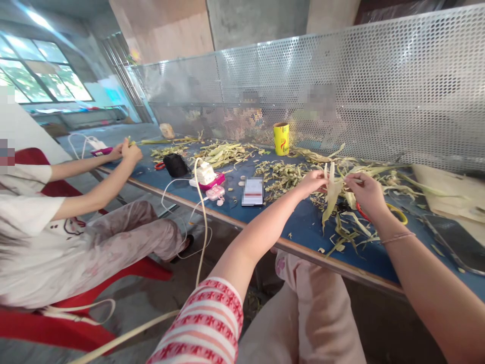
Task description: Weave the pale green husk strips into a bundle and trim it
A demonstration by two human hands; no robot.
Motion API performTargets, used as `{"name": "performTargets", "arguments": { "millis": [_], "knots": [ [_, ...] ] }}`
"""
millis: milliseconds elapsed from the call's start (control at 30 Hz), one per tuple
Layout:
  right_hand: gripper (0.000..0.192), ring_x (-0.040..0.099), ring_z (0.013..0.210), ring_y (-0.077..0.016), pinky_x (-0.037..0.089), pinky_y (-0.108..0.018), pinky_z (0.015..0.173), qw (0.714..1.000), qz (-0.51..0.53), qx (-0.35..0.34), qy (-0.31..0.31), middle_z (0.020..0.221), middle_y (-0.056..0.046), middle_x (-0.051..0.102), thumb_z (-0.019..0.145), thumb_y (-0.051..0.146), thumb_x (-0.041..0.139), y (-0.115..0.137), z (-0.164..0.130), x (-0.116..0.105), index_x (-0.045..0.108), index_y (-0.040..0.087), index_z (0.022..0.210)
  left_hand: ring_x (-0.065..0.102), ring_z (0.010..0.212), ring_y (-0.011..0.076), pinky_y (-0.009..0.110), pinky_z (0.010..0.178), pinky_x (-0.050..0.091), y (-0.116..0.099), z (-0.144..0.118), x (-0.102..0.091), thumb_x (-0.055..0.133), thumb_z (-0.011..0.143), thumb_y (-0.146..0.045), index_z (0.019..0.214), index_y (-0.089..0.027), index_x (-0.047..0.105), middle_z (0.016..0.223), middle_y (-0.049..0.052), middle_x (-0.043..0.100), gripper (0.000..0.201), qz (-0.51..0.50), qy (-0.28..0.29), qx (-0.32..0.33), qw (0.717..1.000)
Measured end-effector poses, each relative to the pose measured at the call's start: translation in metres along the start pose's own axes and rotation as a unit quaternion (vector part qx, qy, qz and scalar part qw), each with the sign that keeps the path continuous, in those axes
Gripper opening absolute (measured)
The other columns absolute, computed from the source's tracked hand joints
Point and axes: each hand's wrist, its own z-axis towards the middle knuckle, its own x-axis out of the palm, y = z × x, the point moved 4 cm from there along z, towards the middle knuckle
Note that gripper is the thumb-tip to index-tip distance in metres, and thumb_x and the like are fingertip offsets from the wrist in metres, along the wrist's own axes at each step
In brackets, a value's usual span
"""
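Note:
Pale, dried leaf strips that look like corn husk (332,194) hang between my two hands over the table. My left hand (314,183) is closed on the upper part of a husk strip, fingers pinched together. Just right of it, my right hand (364,188) pinches at the husk too, though what lies between its fingertips is too small to make out. Beneath my hands, loose husk scraps (346,227) lie spread about. Red-and-yellow scissor handles (397,215) show partly behind my right wrist.
A phone (253,191) lies left of my hands, another phone (456,242) at right. Behind them stand a yellow roll (281,139) and a perforated metal screen (379,91). A power strip (212,181) trails cables over the table edge. A co-worker's hands (129,151) work at far left.

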Motion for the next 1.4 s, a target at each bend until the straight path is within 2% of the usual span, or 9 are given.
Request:
{"name": "performTargets", "arguments": {
  "millis": [200,333,433,567,700,800,967,1167,1400],
  "knots": [
    [0.032,0.063,0.067,-0.0210,0.054,-0.039,0.067,1.000,0.013,-0.013,0.008,0.070,-0.004,0.065,0.066,0.050,0.069,0.001,0.000,0.002,0.062,0.021,0.077,0.060,0.069,0.0102,0.037,0.080,0.053,-0.002,-0.006,0.004,0.062,0.077,-0.011,0.088,-0.011,0.061,0.085,0.005,0.067,0.011,0.018,0.032,0.011,0.999],
    [0.035,0.063,0.071,-0.0206,0.053,-0.040,0.071,0.999,0.033,-0.022,0.031,0.077,-0.005,0.066,0.065,0.051,0.070,0.002,-0.001,0.005,0.060,0.020,0.079,0.061,0.070,0.0107,0.036,0.079,0.053,0.002,-0.003,0.004,0.076,0.067,-0.018,0.087,-0.010,0.062,0.079,0.003,0.065,0.026,0.023,0.056,0.015,0.998],
    [0.043,0.063,0.078,-0.0203,0.052,-0.039,0.076,0.998,0.034,-0.040,0.025,0.087,-0.005,0.066,0.061,0.046,0.075,0.001,0.000,0.007,0.058,0.021,0.091,0.060,0.068,0.0098,0.034,0.078,0.053,0.004,-0.001,0.003,0.075,0.070,-0.022,0.088,-0.011,0.063,0.077,0.001,0.065,0.024,0.025,0.051,0.024,0.998],
    [0.052,0.061,0.074,-0.0174,0.052,-0.036,0.072,0.998,0.057,-0.016,0.027,0.081,-0.001,0.061,0.052,0.050,0.078,-0.006,0.002,0.012,0.052,0.022,0.087,0.061,0.066,0.0094,0.031,0.075,0.052,0.004,-0.001,0.001,0.068,0.076,-0.018,0.082,-0.011,0.062,0.073,0.000,0.065,0.011,0.019,0.014,0.023,0.999],
    [0.047,0.057,0.066,-0.0136,0.051,-0.030,0.062,0.993,0.089,0.023,0.077,0.074,0.002,0.059,0.055,0.048,0.076,-0.005,0.001,0.017,0.049,0.023,0.084,0.058,0.060,0.0082,0.026,0.067,0.051,0.003,-0.002,0.000,0.068,0.077,-0.021,0.083,-0.012,0.062,0.068,-0.001,0.063,0.012,0.013,0.000,0.034,0.999],
    [0.040,0.057,0.066,-0.0128,0.051,-0.029,0.061,0.991,0.109,0.030,0.069,0.075,0.002,0.058,0.060,0.043,0.074,0.000,-0.002,0.015,0.049,0.023,0.084,0.057,0.058,0.0082,0.025,0.063,0.050,0.002,-0.002,0.000,0.069,0.077,-0.022,0.085,-0.012,0.063,0.068,-0.001,0.063,0.014,0.011,0.002,0.034,0.999],
    [0.044,0.058,0.068,-0.0133,0.054,-0.031,0.063,0.989,0.132,0.024,0.056,0.075,0.003,0.056,0.060,0.041,0.073,0.005,-0.005,0.013,0.049,0.025,0.094,0.059,0.061,0.0089,0.026,0.064,0.050,0.001,-0.002,-0.001,0.068,0.077,-0.021,0.086,-0.012,0.064,0.074,0.002,0.065,0.013,0.004,-0.003,0.035,0.999],
    [0.032,0.055,0.064,-0.0128,0.051,-0.031,0.064,0.991,0.117,0.009,0.067,0.069,0.002,0.056,0.062,0.041,0.072,0.002,-0.003,0.015,0.051,0.021,0.076,0.061,0.069,0.0108,0.024,0.065,0.050,0.001,-0.003,0.003,0.071,0.073,-0.025,0.090,-0.013,0.063,0.080,0.004,0.067,0.022,0.010,0.047,0.062,0.997],
    [0.013,0.053,0.064,-0.0136,0.047,-0.031,0.066,0.993,0.032,-0.071,0.085,0.067,0.001,0.056,0.067,0.031,0.064,0.011,-0.004,0.015,0.057,0.020,0.072,0.059,0.062,0.0096,0.025,0.064,0.049,0.003,-0.001,-0.001,0.067,0.076,-0.019,0.081,-0.012,0.059,0.070,0.001,0.063,0.011,-0.001,-0.019,0.036,0.999]
  ]
}}
